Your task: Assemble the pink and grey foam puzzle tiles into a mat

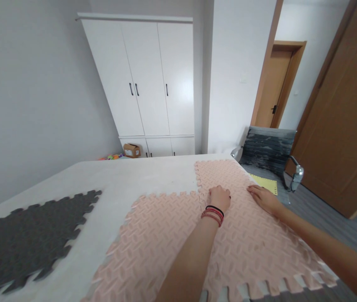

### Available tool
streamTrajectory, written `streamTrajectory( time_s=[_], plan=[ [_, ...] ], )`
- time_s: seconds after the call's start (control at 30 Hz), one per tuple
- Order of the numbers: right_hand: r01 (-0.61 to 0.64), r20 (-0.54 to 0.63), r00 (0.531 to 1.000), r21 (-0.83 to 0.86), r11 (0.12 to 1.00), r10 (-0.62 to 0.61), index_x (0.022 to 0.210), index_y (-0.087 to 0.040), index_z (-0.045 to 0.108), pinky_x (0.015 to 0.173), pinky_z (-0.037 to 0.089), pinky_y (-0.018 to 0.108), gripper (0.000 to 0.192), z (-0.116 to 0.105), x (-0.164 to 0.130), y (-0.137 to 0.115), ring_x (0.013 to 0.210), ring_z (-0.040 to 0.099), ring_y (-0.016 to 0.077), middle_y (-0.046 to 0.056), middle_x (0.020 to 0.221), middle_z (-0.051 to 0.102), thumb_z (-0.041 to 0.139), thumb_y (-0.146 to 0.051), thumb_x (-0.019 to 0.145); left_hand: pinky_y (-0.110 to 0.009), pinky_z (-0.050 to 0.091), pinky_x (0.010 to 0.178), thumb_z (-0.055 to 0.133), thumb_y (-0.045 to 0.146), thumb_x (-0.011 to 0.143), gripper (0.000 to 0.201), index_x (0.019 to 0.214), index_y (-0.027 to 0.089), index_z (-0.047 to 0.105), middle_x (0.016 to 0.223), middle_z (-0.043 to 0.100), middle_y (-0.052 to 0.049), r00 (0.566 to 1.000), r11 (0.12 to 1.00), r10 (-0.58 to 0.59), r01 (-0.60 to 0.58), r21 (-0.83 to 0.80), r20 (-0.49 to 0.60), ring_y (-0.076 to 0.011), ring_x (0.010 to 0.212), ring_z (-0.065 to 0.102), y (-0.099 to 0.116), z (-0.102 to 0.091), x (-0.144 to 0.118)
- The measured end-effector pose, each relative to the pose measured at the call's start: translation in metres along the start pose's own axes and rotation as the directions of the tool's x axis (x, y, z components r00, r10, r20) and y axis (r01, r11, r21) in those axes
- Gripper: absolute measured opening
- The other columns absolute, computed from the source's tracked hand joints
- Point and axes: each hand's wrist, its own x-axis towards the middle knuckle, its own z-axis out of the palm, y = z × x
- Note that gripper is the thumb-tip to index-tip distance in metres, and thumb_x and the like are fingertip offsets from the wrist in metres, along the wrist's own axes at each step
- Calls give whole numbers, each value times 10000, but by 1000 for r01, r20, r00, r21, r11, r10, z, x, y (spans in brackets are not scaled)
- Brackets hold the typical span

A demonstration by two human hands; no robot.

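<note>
On the white bench [140, 176] at the centre of the frame, our left hand [220, 197] pressed down on the seam where pink foam mats [172, 235] interlock, its fingers curled together against the surface and clamped on nothing. Our right hand [263, 197] lay flat just beside it, fingers spread loosely on the same pink sheet near its right edge, gripping nothing either. The pink mats covered the lower centre and right of the frame, one tile [221, 172] reaching up toward the far side of the bench. We judged the foam light, soft and bendable, with a ridged face that should not slip under a palm; its toothed edges looked the likeliest place to take hold, since the flat middle offers nothing to pinch. A grey mat [30, 235] lay well apart at the lower left. A yellow sheet [265, 183] showed just past our right fingertips, partly hidden by the mat's edge. Beyond it stood a grey chair [268, 151], and a white wardrobe [147, 79] filled the upper centre. A small cardboard box [132, 150] sat at the wardrobe's foot, beside bright objects too small to make out. Both our forearms ran out of the lower frame, and the near edge of the pink mats was cut off there.
</note>
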Motion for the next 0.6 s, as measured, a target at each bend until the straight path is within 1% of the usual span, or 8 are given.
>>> streamTrajectory(
  time_s=[0.13,0.23,0.3,0.37,0.43,0.5,0.6],
  plan=[
    [-74,-16,997,-38,997,74,1216,-210,585,972,421,354,438,5,-9,-3,1119,556,201,99,1274,549,290,-347,922,-420,507,837,529,406,875,367,1159,175,533,1132,580,-71,999,999,-46,46,-7,-12,-197,1001,576,2,2,-5],
    [-162,-13,987,-76,984,162,1237,-168,571,972,418,353,478,5,-10,-3,1130,554,215,132,1304,524,261,-354,924,-426,503,843,522,421,875,378,1163,176,532,1135,580,-72,997,997,-74,73,-12,-18,-199,1005,575,5,2,-6],
    [-192,-8,981,-101,976,192,1220,-151,581,971,414,346,484,4,-10,-2,1110,567,218,130,1254,573,255,-351,924,-432,498,853,516,430,877,390,1173,178,527,1141,577,-74,996,997,-81,80,-15,-28,-201,1011,572,6,3,-5],
    [-189,-8,982,-133,973,190,1194,-160,597,968,410,344,468,3,-10,-2,1074,584,222,115,1180,628,272,-354,919,-441,491,865,512,436,877,400,1184,180,520,1150,574,-75,996,996,-86,85,-18,-38,-204,1019,570,7,6,-4],
    [-179,-14,984,-160,971,179,1183,-164,603,961,408,344,460,2,-11,-2,1054,591,227,112,1152,643,279,-354,917,-448,486,873,510,440,877,407,1192,181,516,1156,572,-77,995,996,-92,91,-22,-41,-207,1024,568,7,8,-3],
    [-166,-9,986,-177,970,167,1252,-157,553,943,413,346,473,2,-12,-4,1039,592,231,122,1146,638,275,-338,916,-458,477,886,509,444,876,414,1197,183,513,1168,567,-78,994,995,-99,98,-26,-41,-212,1037,562,7,11,-2],
    [-117,16,992,-206,971,123,1411,-196,371,903,424,355,521,2,-10,-5,990,603,226,118,1124,624,282,-291,906,-489,440,933,499,456,877,453,1247,195,478,1233,533,-88,992,993,-112,111,-34,-52,-231,1095,532,8,16,-4]
  ],
)
